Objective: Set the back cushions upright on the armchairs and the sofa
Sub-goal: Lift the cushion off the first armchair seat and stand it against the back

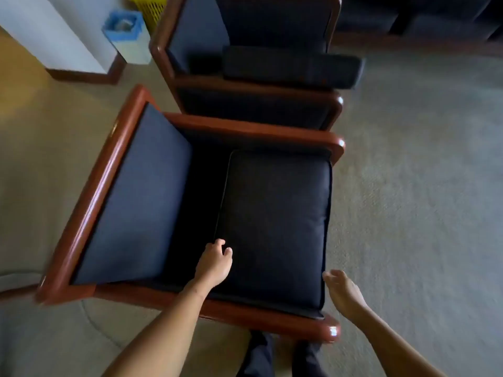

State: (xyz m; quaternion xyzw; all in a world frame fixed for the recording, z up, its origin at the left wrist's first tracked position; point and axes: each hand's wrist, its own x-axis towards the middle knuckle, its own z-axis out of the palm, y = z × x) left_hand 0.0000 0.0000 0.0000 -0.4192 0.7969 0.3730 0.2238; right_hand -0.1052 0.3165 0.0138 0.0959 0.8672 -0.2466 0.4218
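Observation:
A wood-framed armchair [114, 170] with dark blue upholstery stands right below me. A dark back cushion [275, 221] lies flat on its seat. My left hand [215, 263] hovers over the cushion's near left corner, fingers curled and apart, holding nothing. My right hand [343, 291] is open beside the cushion's near right edge, over the carpet. A second armchair [163, 47] stands behind the first, and its back cushion [292, 68] lies flat across the seat, sticking out past the front. The dark sofa [424, 20] runs along the far right.
A blue-rimmed white bin [128, 36] and a yellow basket [152, 8] stand by a white pillar [68, 31] at the upper left. Grey carpet [422, 186] spreads to the right of the chairs. My legs [272, 355] are close to the chair's near arm.

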